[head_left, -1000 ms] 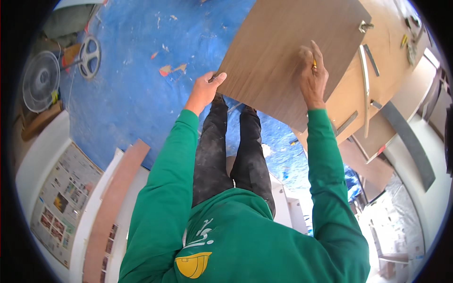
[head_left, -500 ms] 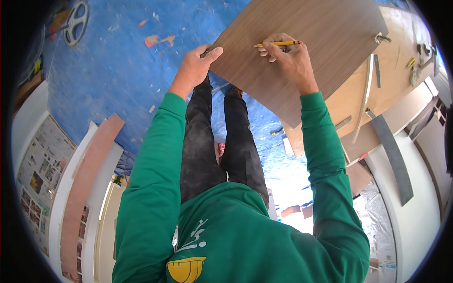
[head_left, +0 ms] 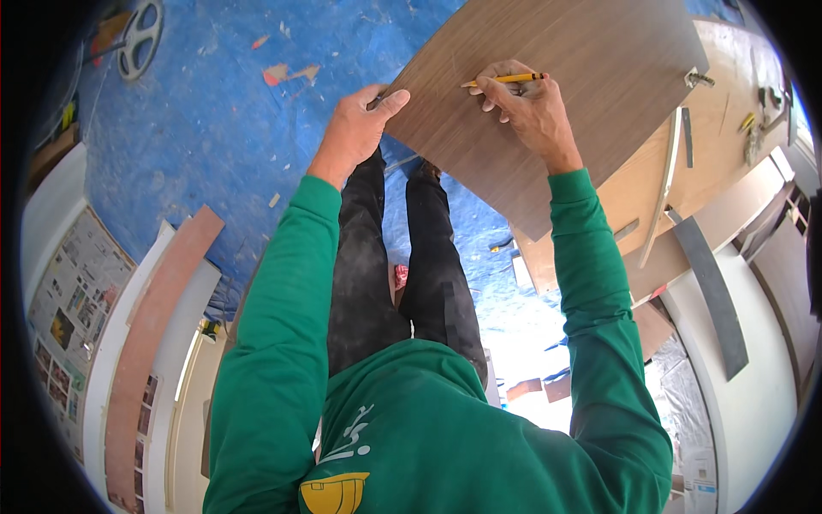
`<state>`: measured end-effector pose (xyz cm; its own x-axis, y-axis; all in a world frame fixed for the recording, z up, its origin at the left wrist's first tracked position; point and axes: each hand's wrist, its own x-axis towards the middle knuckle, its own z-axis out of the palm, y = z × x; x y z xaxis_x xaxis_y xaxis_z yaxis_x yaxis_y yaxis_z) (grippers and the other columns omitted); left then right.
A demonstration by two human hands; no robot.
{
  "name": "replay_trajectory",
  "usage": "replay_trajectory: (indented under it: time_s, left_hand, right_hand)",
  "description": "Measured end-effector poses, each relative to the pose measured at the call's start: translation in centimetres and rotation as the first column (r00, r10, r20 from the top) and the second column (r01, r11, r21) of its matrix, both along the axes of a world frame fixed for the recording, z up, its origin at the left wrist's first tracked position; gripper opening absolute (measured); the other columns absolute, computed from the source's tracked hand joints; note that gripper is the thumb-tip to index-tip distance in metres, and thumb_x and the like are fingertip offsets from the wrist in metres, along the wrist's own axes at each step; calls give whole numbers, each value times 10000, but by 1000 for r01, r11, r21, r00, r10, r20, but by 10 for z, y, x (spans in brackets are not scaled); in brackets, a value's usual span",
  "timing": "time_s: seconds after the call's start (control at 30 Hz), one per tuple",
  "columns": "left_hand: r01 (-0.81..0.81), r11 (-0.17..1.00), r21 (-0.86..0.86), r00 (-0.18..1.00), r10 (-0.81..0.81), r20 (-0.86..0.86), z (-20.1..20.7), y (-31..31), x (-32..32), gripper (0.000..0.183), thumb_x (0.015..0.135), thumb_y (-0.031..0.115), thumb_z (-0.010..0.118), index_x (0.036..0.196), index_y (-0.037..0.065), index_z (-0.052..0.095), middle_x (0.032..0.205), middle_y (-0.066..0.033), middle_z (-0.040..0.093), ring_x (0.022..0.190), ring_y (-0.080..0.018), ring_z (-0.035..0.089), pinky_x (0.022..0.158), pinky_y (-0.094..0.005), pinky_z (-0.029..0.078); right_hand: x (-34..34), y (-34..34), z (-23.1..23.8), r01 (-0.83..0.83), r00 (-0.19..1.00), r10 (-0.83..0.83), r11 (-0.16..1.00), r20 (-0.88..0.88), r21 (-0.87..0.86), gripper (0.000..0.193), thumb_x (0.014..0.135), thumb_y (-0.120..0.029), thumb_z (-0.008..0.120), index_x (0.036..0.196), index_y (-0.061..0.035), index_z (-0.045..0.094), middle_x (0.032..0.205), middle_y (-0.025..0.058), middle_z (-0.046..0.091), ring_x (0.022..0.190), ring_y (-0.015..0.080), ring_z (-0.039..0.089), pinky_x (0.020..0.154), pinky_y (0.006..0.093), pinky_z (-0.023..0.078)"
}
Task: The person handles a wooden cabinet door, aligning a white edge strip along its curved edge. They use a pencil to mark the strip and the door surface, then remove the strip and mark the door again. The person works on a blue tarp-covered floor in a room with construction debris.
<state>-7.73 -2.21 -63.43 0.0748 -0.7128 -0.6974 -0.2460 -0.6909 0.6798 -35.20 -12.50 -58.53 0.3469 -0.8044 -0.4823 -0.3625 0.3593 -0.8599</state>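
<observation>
A brown wood-grain board (head_left: 591,94) lies tilted in front of me, its near left corner jutting out over the floor. My left hand (head_left: 355,124) grips that corner, thumb on top and fingers curled beneath, where the board partly hides them. In my right hand (head_left: 527,107) is a yellow pencil (head_left: 509,79), pinched between thumb and fingers, its tip pointing left close above the board's face. From this angle I cannot tell whether the tip touches the surface. A small metal hinge (head_left: 699,79) sits at the board's right edge.
Under the board stands a lighter wooden worktop (head_left: 719,128) with a narrow strip (head_left: 661,188) on it. A dark curved strip (head_left: 712,295) leans at the right. Blue sheeting (head_left: 205,128) covers the floor. At the left are a reddish plank (head_left: 158,351) and a grey wheel (head_left: 139,41).
The board and my left hand have shifted slightly to the right. My right hand stays nearly in place with the pencil.
</observation>
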Motion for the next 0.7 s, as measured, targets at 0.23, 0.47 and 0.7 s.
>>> replay_trajectory:
  time_s: [0.23, 0.47, 0.7]
  left_hand:
    - [-17, 1000, 2, 1000, 17, -11, 8, -2, -3, 759, 1047, 608, 784, 1415, -54, 744, 1181, -115, 790, 1057, -166, 676, 951, -350, 547]
    - [-21, 1000, -5, 1000, 21, -23, 3, 1, -1, 782, 1040, 619, 787, 1426, -60, 738, 1221, -130, 793, 1125, -185, 689, 1012, -357, 542]
    - [-36, 999, -3, 999, 36, -35, 8, -2, -4, 780, 1035, 620, 795, 1420, -56, 744, 1233, -129, 790, 1158, -181, 682, 1038, -352, 530]
  right_hand:
    - [3, -2, 1, -8, 999, 7, 999, -45, -37, 149, 1027, -182, 764, 1012, -52, 835, 1094, -4, 813, 806, 103, 731, 625, 249, 542]
    - [12, -7, 8, 47, 997, -46, 999, -67, 15, 245, 1042, -281, 780, 1066, -41, 822, 911, -1, 796, 779, 86, 747, 587, 246, 518]
    - [12, -14, -8, 71, 997, -72, 996, -4, -56, 250, 1050, -262, 771, 1089, -19, 813, 928, 25, 810, 765, 104, 789, 549, 241, 505]
